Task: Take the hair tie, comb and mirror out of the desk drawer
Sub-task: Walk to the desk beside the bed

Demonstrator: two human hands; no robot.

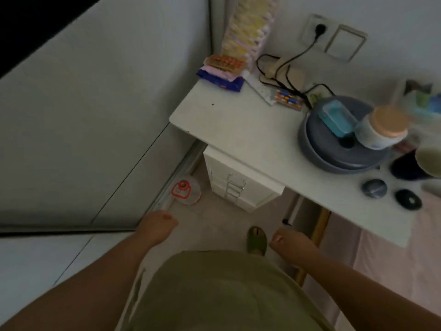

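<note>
A white desk (pixel 238 130) stands ahead and to the right. Under its left end sits a white drawer unit (pixel 241 187) with several metal handles, all drawers closed. The hair tie, comb and mirror are not visible. My left hand (pixel 157 226) hangs low at the left, below the drawer unit, fingers loosely curled and holding nothing. My right hand (pixel 290 242) hangs near the desk's front edge, fingers curled in, also holding nothing. Both hands are well apart from the drawers.
On the desk: a grey round basin (pixel 334 156) with a teal box and a lidded jar, a dark cup (pixel 427 163), two small round lids, cables, snack packets (pixel 222 72). A clear plastic bottle (pixel 187 191) lies on the floor beside the sliding wardrobe door (pixel 95 127). A green slipper (pixel 256 240) shows below.
</note>
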